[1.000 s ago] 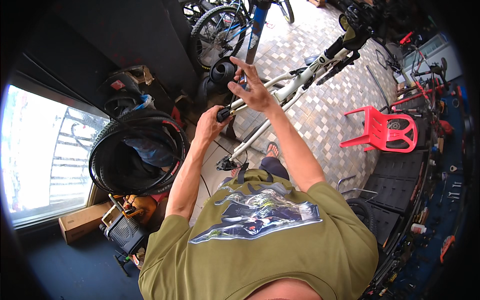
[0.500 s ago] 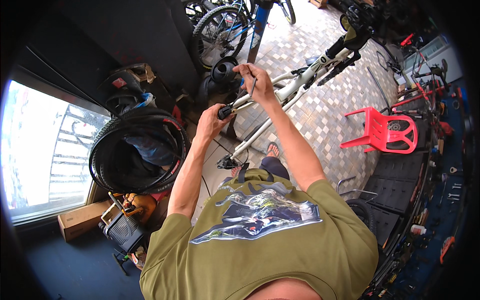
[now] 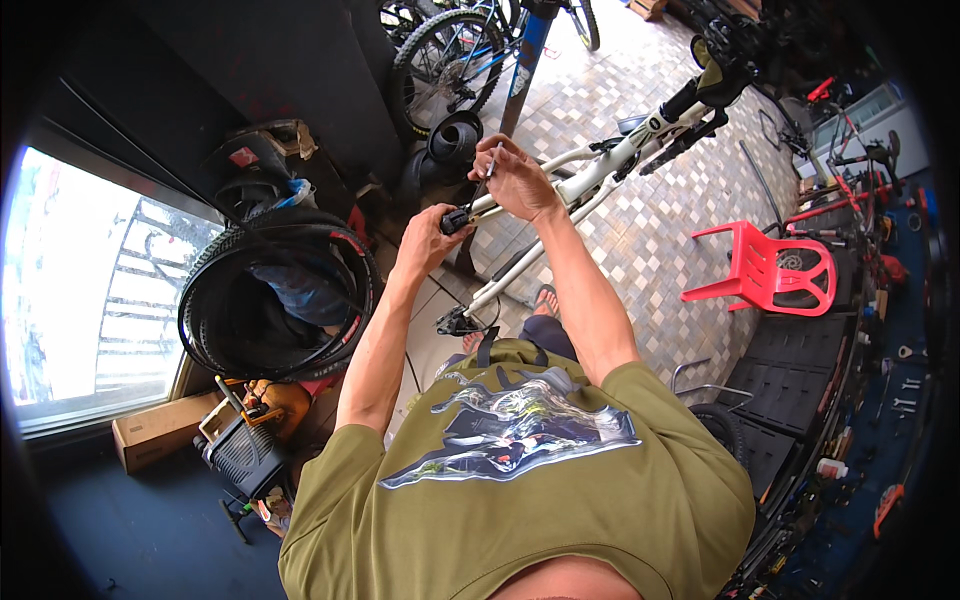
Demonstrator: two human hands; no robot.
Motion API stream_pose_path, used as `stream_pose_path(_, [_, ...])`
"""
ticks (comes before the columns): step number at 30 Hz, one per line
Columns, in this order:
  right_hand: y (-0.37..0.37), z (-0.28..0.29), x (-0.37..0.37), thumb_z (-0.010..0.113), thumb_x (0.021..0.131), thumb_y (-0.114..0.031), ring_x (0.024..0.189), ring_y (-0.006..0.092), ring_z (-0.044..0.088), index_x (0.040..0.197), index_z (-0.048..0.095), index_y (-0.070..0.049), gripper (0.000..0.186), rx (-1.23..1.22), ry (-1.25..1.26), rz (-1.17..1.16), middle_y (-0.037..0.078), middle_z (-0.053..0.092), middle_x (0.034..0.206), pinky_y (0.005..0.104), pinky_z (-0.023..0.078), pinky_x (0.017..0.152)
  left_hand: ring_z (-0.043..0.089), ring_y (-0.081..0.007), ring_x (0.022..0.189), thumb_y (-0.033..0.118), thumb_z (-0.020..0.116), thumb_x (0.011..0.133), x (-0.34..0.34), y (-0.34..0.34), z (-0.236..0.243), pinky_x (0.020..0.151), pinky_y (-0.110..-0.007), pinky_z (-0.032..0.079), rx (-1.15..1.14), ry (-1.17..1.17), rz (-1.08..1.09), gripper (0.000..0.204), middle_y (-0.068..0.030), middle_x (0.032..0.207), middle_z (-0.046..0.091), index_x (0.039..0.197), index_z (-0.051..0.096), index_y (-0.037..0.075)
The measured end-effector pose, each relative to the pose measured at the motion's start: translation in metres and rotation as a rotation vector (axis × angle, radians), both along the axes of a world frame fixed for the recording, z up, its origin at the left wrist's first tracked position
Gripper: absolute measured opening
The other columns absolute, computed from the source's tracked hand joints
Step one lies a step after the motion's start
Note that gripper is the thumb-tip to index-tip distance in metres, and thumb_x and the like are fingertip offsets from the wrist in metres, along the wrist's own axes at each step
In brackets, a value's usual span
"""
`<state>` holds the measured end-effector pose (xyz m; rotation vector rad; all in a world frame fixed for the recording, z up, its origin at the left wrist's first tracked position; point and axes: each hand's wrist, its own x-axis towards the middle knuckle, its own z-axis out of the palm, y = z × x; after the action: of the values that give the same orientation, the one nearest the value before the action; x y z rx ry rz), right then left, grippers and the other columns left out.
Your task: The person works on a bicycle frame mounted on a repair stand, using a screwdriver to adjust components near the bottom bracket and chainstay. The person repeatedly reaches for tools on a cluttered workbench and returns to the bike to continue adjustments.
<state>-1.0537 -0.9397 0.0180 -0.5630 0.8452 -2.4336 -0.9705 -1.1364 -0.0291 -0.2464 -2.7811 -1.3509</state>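
Note:
My left hand grips a black fitting at the near end of a white bike frame. Just right of it, above the frame tube, my right hand pinches a thin metal tool, perhaps a hex key, angled down toward that fitting. Whether the tool's tip is seated in it I cannot tell. A blue stand post rises behind the frame. Another tube of the frame runs down to a black mechanism near my feet.
Coiled tyres lie left by a bright window, with a cardboard box below. Bikes stand at the back. A red plastic chair is right, beside a dark rack with hung tools on the tiled floor.
My right fingers have gone from spread to closed around the tool, and that hand has turned slightly. My left hand stays on the fitting. The view has shifted slightly.

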Motion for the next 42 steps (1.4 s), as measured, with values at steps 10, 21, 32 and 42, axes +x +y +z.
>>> stream_pose_path(10, [-0.021,0.024,0.011,0.058,0.105,-0.04,0.056,0.0174,0.065,0.066,0.059,-0.007,0.051,0.971,0.302,-0.994,0.003,0.06,0.056,0.0329,0.049,0.054,0.069,-0.036,0.098,0.027,0.084,0.081,-0.001,-0.001,-0.005,0.087,-0.043,0.053,-0.024,0.028,-0.005,0.046,-0.0185,0.103,0.072,0.117,0.069,0.002])
stream_pose_path(21, [-0.01,0.08,0.03,0.053,0.108,-0.032,0.047,0.0113,0.029,0.062,0.035,-0.015,0.052,0.104,-0.008,-0.559,-0.003,0.03,0.054,0.0297,0.029,0.05,0.057,-0.0274,0.134,0.017,0.08,0.087,0.018,-0.051,0.003,0.111,-0.039,0.045,0.304,-0.125,-0.045,0.067,-0.0175,0.14,0.062,0.147,0.052,0.006])
stream_pose_path(32, [-0.068,0.049,0.041,0.053,0.108,-0.028,0.044,0.0093,0.03,0.063,0.038,-0.013,0.05,0.175,0.062,-0.402,-0.003,0.031,0.051,0.0287,0.027,0.044,0.066,-0.0094,0.099,0.009,0.069,0.098,-0.004,-0.041,0.075,0.09,-0.028,0.054,0.335,-0.131,-0.191,0.027,-0.0073,0.108,0.077,0.124,0.072,0.001])
stream_pose_path(42, [-0.068,0.037,0.04,0.053,0.108,-0.028,0.048,0.0101,0.036,0.064,0.042,-0.012,0.048,0.19,0.066,-0.399,-0.001,0.04,0.055,0.0277,0.033,0.049,0.064,-0.0065,0.088,0.009,0.074,0.095,-0.004,-0.031,0.062,0.083,-0.028,0.054,0.325,-0.113,-0.162,0.019,-0.006,0.094,0.077,0.112,0.075,0.0])
